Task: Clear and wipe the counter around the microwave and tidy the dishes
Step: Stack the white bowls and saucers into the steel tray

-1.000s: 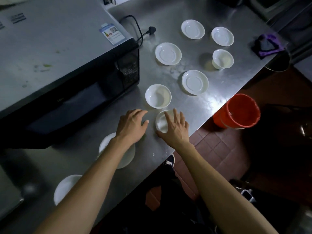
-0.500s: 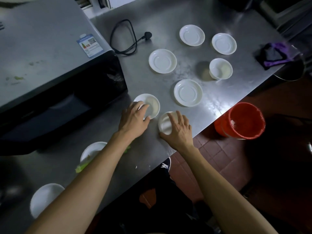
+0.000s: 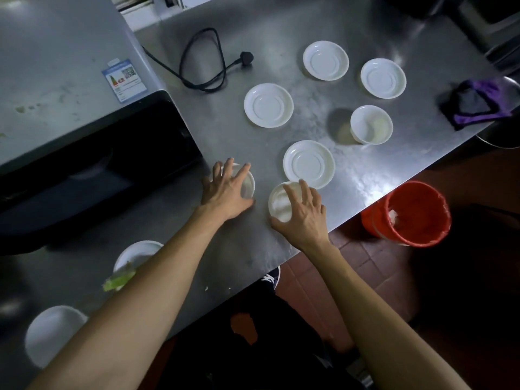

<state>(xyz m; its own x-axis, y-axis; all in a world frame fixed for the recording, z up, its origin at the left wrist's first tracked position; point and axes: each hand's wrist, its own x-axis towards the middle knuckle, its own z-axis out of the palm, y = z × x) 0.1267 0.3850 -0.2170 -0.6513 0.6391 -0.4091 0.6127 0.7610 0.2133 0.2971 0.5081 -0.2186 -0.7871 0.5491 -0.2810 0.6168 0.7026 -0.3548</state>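
Two small white bowls sit near the steel counter's (image 3: 374, 175) front edge, right of the black microwave (image 3: 92, 153). My left hand (image 3: 225, 190) lies over the left bowl (image 3: 249, 184), fingers spread across its rim, thumb at its near side. With thumb below and fingers over the far rim, my right hand (image 3: 305, 212) grips the right bowl (image 3: 278, 202), which tilts left. Further back lie several white saucers, the nearest (image 3: 309, 164) just behind my right hand, and a third small bowl (image 3: 371, 124).
A purple cloth (image 3: 478, 104) lies at the counter's right edge. The microwave's cord and plug (image 3: 247, 55) lie behind it. An orange bucket (image 3: 416, 215) stands on the floor. Left of my arm are a bowl (image 3: 135, 253) with a green leaf scrap (image 3: 118, 281) and another bowl (image 3: 50, 333).
My left hand moved forward from the bare counter onto the left bowl. My right hand stayed on the right bowl, which now tilts. The view shifted right.
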